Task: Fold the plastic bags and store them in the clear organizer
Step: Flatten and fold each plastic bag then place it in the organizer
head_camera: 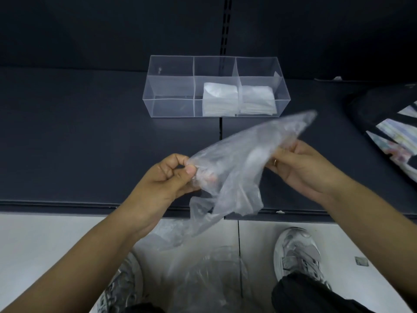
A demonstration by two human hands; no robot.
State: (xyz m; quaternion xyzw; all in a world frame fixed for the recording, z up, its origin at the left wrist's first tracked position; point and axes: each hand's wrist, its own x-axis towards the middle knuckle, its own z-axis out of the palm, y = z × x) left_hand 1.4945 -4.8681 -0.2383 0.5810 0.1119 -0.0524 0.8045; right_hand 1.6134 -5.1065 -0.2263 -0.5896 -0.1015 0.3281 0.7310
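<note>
A crumpled clear plastic bag hangs in the air between my hands, above the front part of the dark shelf. My left hand pinches its left edge between thumb and curled fingers. My right hand grips its right side, fingers curled behind the film. The clear organizer stands further back on the shelf. Its middle compartment holds a folded white bag stack, and its right compartment holds another stack. The left compartments hold nothing that I can see.
The dark shelf ends at a front edge just below my hands. More loose clear bags lie on the pale floor between my grey shoes. A black patterned bag lies at the shelf's right.
</note>
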